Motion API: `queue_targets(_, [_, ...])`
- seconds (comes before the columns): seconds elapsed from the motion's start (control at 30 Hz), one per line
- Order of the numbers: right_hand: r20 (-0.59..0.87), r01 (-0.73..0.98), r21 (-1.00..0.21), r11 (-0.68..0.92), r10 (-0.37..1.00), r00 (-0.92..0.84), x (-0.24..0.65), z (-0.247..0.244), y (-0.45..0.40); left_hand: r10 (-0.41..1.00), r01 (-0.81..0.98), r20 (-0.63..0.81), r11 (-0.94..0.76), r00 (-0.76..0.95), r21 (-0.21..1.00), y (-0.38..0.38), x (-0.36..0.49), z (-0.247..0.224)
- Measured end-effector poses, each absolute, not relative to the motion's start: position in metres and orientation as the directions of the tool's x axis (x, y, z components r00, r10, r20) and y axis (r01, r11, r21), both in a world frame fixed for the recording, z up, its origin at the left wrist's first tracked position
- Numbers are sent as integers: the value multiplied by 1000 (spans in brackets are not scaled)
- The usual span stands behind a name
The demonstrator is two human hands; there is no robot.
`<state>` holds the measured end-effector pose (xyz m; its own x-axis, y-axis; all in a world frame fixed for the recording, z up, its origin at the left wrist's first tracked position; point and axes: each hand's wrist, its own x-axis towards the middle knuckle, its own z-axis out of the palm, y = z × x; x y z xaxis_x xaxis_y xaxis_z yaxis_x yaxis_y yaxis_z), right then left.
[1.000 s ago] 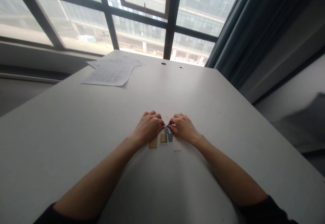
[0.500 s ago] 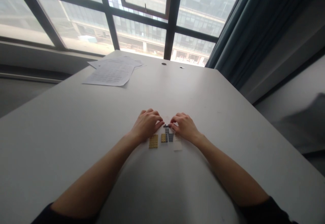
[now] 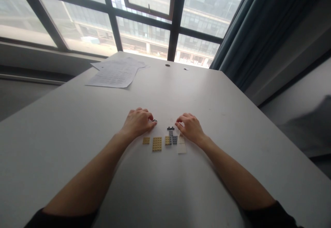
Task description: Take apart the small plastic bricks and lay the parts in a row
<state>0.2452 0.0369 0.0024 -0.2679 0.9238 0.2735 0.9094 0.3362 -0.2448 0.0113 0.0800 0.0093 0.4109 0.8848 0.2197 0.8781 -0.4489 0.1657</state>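
Note:
My left hand [image 3: 139,122] rests over the table with thumb and fingers closed on a small dark building brick [image 3: 154,120] at the fingertips. My right hand [image 3: 190,126] is loosely curved, a gap between thumb and forefinger, holding nothing that I can see. Close by its thumb lies a dark studded bar [image 3: 170,128]. Below the bar are a grey studded strip [image 3: 170,134], a yellow plate [image 3: 167,140], a grey plate [image 3: 175,139] and a white flat piece [image 3: 182,148]. Nearer my left forearm are a large yellow plate [image 3: 157,144] and a smaller yellow plate [image 3: 146,140].
Sheets of printed paper [image 3: 113,74] lie at the far left of the white table [image 3: 207,193]. Two round holes show near the far edge, one being a dark cable hole [image 3: 167,65]. Windows stand beyond, with a dark curtain [image 3: 248,24] on the right.
My left hand has moved left, away from the dark bar, with the small brick at its fingertips. This uncovers the smaller yellow plate. My right hand has shifted slightly right, off the bar.

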Motion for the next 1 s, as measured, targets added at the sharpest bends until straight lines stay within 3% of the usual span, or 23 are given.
queue_targets(0.13, [291,891,-306,336,924,-248,246,4,36,864,855,261,-483,430,188,79,16,9])
queue_targets(0.23, [321,820,-450,354,921,-221,245,9,34,872,755,244,-489,424,437,77,22,14])
queue_targets(0.3, [342,704,-590,394,913,-225,243,13,32,873,584,170,-439,457,683,74,29,19])
queue_targets(0.37, [360,566,-705,428,903,-234,240,18,29,845,397,94,-342,527,852,70,35,24])
queue_targets(0.53, [409,440,-778,449,893,-188,234,28,17,804,275,39,-248,594,929,58,45,34])
queue_targets(0.67, [369,482,-761,435,900,-230,239,32,5,833,398,101,-362,544,843,42,47,41])
queue_targets(0.77, [352,536,-718,444,896,-271,247,31,-5,821,605,227,-546,524,579,18,49,42])
queue_targets(0.87, [358,597,-668,443,896,-264,257,26,-15,786,739,249,-618,566,270,-8,54,33])
queue_targets(1.0, [344,661,-599,452,891,-297,270,16,-30,758,763,218,-642,615,80,-31,64,18])
